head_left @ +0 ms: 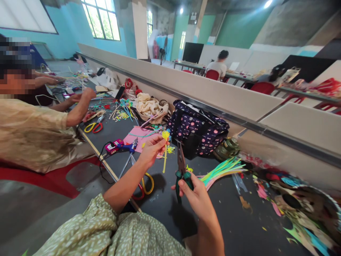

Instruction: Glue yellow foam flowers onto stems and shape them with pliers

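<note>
Between the thumb and fingers of my left hand is a yellow pipe-cleaner flower, its yellow stem hanging down. My right hand is wrapped round the dark green handles of long-nose pliers. The pliers point upward, just right of the flower and apart from it. Below my left forearm lie scissors with red and yellow handles. A pink sheet with yellow pieces lies behind my left hand. To the right of the pliers is a bundle of green, yellow and pink pipe cleaners.
A blue glue gun lies at left beside a pink box. A dark patterned bag stands against the low partition. A co-worker sits at left. Colourful scraps are heaped at right, and more scissors lie further back.
</note>
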`<control>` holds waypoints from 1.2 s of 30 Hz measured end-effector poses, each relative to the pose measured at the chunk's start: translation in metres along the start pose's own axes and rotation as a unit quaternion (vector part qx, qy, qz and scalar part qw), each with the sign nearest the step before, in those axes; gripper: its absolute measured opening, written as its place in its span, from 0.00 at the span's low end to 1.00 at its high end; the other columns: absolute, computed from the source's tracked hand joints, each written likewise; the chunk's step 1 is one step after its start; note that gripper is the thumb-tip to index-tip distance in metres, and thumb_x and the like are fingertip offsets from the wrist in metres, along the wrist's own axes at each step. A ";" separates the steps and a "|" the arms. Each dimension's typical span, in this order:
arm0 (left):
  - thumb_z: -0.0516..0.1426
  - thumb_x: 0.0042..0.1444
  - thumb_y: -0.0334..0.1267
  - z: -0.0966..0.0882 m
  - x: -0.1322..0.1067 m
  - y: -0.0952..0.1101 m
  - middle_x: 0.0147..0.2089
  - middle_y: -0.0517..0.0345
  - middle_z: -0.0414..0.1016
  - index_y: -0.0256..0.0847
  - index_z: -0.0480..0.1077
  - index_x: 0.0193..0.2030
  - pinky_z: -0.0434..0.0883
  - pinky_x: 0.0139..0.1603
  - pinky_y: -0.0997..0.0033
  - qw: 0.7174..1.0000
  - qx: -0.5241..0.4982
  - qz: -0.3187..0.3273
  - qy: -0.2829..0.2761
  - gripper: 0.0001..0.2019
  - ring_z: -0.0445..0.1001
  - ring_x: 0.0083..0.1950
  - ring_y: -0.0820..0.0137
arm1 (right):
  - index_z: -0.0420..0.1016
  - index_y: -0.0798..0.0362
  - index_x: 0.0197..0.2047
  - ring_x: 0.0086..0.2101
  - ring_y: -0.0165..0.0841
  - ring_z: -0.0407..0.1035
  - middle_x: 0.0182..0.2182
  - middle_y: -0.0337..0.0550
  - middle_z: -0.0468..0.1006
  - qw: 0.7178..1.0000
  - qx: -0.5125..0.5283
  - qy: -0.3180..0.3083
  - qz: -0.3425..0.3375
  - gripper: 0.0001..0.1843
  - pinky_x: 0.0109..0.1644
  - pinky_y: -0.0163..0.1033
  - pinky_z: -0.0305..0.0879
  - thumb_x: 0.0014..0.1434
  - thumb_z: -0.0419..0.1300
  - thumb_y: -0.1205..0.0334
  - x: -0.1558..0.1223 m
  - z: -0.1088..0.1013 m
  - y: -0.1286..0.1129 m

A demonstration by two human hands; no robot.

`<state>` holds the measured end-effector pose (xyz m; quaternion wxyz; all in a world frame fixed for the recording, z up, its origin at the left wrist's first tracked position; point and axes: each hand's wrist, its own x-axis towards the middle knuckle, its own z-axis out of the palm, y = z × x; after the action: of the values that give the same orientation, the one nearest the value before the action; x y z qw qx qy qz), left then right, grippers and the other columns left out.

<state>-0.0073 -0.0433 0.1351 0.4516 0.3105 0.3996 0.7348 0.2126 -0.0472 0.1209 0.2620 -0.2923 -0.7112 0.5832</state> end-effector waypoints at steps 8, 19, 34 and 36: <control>0.70 0.42 0.42 -0.002 0.002 -0.004 0.28 0.60 0.74 0.34 0.74 0.34 0.58 0.16 0.86 0.996 -0.044 -0.082 0.013 0.17 0.65 0.20 0.85 | 0.67 0.53 0.38 0.26 0.34 0.72 0.21 0.37 0.73 1.000 -0.009 0.022 0.004 0.18 0.34 0.35 0.65 0.63 0.55 0.45 0.003 -0.002 0.000; 0.70 0.40 0.38 0.003 0.002 -0.009 0.25 0.63 0.73 0.33 0.73 0.33 0.57 0.15 0.87 0.984 -0.092 -0.145 0.051 0.15 0.62 0.18 0.86 | 0.67 0.53 0.40 0.26 0.34 0.72 0.24 0.39 0.75 0.999 -0.026 0.025 0.013 0.17 0.31 0.35 0.65 0.64 0.55 0.45 0.006 -0.002 0.005; 0.68 0.43 0.38 0.040 0.052 -0.019 0.25 0.63 0.73 0.35 0.70 0.30 0.55 0.14 0.87 0.993 -0.068 -0.099 -0.017 0.13 0.60 0.16 0.86 | 0.67 0.54 0.46 0.26 0.32 0.71 0.26 0.40 0.77 0.995 -0.028 0.096 0.020 0.16 0.30 0.34 0.64 0.65 0.53 0.49 0.022 -0.020 0.021; 0.68 0.43 0.37 0.050 0.060 -0.019 0.28 0.61 0.76 0.35 0.70 0.32 0.56 0.14 0.88 0.993 -0.069 -0.094 -0.029 0.13 0.61 0.17 0.86 | 0.67 0.55 0.43 0.26 0.31 0.70 0.26 0.41 0.77 0.994 -0.007 0.105 0.018 0.16 0.30 0.33 0.64 0.65 0.53 0.49 0.024 -0.022 0.019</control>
<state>0.0173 0.0320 0.1485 0.5504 0.2612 0.3614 0.7058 0.2141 -0.0124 0.1071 0.3223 -0.3667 -0.6786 0.5487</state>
